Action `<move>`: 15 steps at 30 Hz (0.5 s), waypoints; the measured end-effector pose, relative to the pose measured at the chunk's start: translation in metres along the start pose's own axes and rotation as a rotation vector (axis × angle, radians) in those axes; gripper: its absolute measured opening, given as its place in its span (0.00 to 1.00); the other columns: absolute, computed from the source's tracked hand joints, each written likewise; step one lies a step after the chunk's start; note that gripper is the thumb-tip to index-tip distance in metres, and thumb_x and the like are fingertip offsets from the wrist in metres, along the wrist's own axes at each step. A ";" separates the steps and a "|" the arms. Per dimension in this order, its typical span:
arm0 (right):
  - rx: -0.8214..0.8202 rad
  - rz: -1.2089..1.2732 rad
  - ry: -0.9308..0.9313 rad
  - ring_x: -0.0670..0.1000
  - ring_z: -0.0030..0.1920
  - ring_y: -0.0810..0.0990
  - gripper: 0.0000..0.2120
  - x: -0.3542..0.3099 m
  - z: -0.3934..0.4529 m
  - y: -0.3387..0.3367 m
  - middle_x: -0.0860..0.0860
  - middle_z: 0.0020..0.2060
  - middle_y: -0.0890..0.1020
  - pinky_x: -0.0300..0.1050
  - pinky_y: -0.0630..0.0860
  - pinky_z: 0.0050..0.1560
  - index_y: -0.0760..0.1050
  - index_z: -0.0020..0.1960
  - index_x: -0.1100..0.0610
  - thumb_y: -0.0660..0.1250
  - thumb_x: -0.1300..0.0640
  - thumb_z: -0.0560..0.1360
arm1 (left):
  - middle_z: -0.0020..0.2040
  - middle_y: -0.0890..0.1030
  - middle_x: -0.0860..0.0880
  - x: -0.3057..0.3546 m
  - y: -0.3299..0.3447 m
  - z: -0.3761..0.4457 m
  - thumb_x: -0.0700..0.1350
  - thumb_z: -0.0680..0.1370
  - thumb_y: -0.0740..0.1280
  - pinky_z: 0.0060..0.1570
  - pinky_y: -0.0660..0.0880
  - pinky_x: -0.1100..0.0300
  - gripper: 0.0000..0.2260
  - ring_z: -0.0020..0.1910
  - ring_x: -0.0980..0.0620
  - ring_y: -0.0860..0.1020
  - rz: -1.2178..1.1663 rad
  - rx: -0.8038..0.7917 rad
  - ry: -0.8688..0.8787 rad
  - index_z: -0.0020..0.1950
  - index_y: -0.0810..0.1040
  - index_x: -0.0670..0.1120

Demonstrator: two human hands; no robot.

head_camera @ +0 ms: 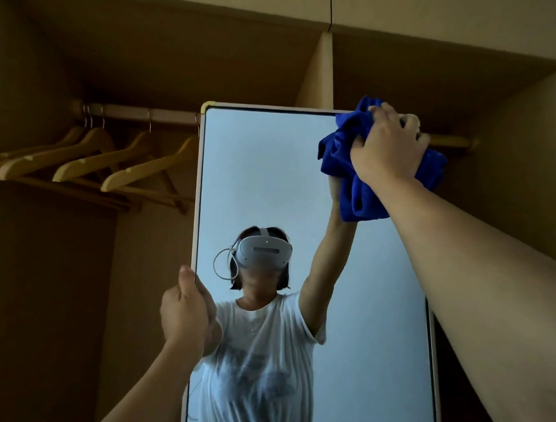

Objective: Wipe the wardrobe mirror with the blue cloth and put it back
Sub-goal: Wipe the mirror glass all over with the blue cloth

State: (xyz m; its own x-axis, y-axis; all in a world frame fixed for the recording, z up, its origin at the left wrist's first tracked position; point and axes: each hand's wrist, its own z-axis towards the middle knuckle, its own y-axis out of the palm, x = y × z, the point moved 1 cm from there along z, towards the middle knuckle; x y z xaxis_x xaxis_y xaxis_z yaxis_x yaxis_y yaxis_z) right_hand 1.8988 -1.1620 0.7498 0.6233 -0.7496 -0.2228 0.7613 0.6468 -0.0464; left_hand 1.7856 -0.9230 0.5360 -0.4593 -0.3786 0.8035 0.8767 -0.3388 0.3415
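Note:
A tall white-framed mirror (266, 176) stands in the open wardrobe, filling the middle of the head view. My right hand (390, 146) is raised to the mirror's top right corner and grips a bunched blue cloth (344, 156), holding it against the glass and frame. Part of the cloth hangs below my wrist. My left hand (184, 310) holds the mirror's left edge about halfway down, fingers curled round the frame. The glass reflects a person in a white T-shirt with a headset.
Several wooden hangers (84, 159) hang on a rail (138, 113) left of the mirror. A vertical divider panel (321, 71) rises behind the mirror's top. The wardrobe's side wall (522, 170) is close on the right.

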 end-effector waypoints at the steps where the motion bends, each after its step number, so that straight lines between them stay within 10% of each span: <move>1: 0.000 0.002 0.019 0.59 0.67 0.65 0.22 0.004 0.000 -0.001 0.50 0.71 0.67 0.59 0.61 0.62 0.67 0.69 0.53 0.62 0.51 0.76 | 0.34 0.77 0.43 0.000 0.000 0.000 0.57 0.80 0.53 0.40 0.71 0.54 0.23 0.35 0.48 0.75 0.003 0.000 0.007 0.35 0.72 0.43; 15: 0.078 -0.004 0.155 0.59 0.65 0.68 0.23 0.034 -0.047 0.002 0.52 0.71 0.68 0.58 0.63 0.61 0.68 0.67 0.55 0.62 0.48 0.75 | 0.38 0.77 0.46 -0.002 0.000 0.001 0.57 0.80 0.52 0.46 0.71 0.51 0.21 0.43 0.44 0.76 0.041 0.023 0.011 0.40 0.74 0.44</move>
State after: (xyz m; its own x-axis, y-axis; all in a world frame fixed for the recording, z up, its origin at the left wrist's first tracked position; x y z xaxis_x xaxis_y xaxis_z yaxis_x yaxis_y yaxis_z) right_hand 1.9134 -1.1800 0.6961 0.5894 -0.7178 -0.3707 0.7793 0.6261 0.0265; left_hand 1.7864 -0.9209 0.5351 -0.4245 -0.4017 0.8114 0.8978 -0.3027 0.3199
